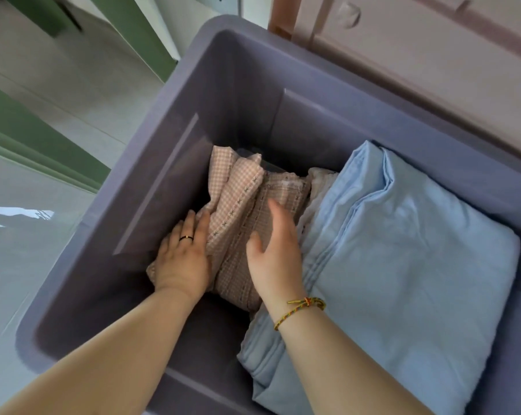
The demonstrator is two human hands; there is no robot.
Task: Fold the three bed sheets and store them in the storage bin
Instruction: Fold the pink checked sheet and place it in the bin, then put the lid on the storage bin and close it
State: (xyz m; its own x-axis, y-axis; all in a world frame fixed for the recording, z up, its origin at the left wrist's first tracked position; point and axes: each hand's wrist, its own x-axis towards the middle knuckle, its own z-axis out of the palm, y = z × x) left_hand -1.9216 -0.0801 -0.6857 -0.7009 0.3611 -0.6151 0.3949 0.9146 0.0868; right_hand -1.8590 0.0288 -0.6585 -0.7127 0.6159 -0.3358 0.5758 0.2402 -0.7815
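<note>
My left hand (183, 259) and right hand (274, 250), both flat open, pressed pink checked sheet (241, 190) down in bin (238, 94), beside blue sheet (403, 265).

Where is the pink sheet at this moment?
In the head view the pink sheet lies inside the bin, left of the blue sheet, with the left hand and right hand resting on it.

1 head view looks steeply down, close over the storage bin (238, 73)
</note>
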